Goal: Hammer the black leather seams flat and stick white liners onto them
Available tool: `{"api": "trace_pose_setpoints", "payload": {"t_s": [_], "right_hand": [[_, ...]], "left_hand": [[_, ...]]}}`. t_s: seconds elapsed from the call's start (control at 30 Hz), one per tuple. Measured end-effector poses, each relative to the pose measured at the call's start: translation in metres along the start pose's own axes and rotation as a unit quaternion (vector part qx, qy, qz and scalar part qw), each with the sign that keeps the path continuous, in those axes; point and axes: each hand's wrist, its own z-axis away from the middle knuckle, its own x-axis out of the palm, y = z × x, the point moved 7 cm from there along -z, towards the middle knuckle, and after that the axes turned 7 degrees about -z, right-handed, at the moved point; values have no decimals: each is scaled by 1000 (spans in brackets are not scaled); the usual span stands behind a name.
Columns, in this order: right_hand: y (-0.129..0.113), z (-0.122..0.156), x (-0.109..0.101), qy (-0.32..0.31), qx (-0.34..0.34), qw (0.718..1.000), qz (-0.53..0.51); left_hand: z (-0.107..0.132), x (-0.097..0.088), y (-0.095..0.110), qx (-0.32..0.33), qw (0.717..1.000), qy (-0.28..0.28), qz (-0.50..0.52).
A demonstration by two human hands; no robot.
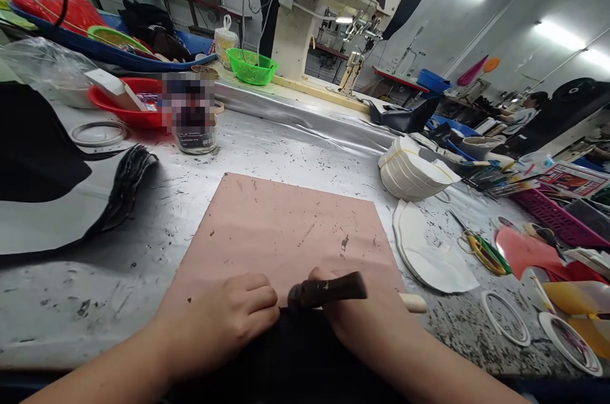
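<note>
My left hand (229, 315) lies curled on the near edge of a pink work mat (281, 232), its fingertips pressed onto a black piece of material (290, 353) that lies between my two forearms. My right hand (352, 315) is closed round a hammer: the dark metal head (328, 289) sticks out above the fingers and the pale wooden handle end (413, 303) pokes out to the right. The hammer head rests just above the black piece's upper edge.
White cut pieces lie right of the mat, one stack (412, 169) and flat ones (433, 251). Yellow-handled scissors (481, 248), tape rings (505, 318) and coloured sheets crowd the right. A glass jar (195, 131), red bowl (128, 105) and black pieces (124, 181) are on the left.
</note>
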Motion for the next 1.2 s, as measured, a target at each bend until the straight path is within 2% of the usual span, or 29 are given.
{"api": "trace_pose_setpoints", "payload": {"t_s": [0.17, 0.27, 0.37, 0.43, 0.5, 0.57, 0.7, 0.77, 0.87, 0.93, 1.0, 1.1, 1.2], "right_hand": [[-15, 1, 2, 12, -84, 994, 70], [-20, 2, 0, 11, -84, 993, 80], [-23, 0, 3, -11, -81, 993, 85], [-24, -1, 4, -19, -85, 992, 94], [-24, -1, 3, -18, -87, 991, 99], [-23, 0, -1, -12, -88, 991, 101], [-20, 2, -14, 51, -70, 995, 40], [-21, 2, -11, 36, -70, 997, 23], [-27, 1, -5, 21, -102, 993, 62], [-30, 1, -7, 35, -110, 991, 61], [-32, -1, -3, 3, -104, 993, 53], [-34, -3, 5, -56, -94, 991, 73], [-34, -4, 1, -43, -88, 993, 65]], "left_hand": [[0, -3, 3, 8, 999, 24, -25], [0, -4, 2, 11, 999, 31, -14], [3, -7, -13, -57, 997, 39, 22], [7, -5, -25, -120, 990, 24, 65], [12, -2, -28, -144, 985, 8, 96], [16, -3, -23, -129, 988, 19, 81], [22, -5, -9, -99, 993, 56, -26], [23, -4, -5, -93, 993, 60, -49], [23, -3, -5, -95, 993, 59, -37], [21, -2, -8, -101, 994, 42, -21], [20, -3, -13, -117, 993, 19, -6], [21, -5, -25, -170, 984, -9, 46], [24, -8, -29, -171, 979, 3, 107]]}}
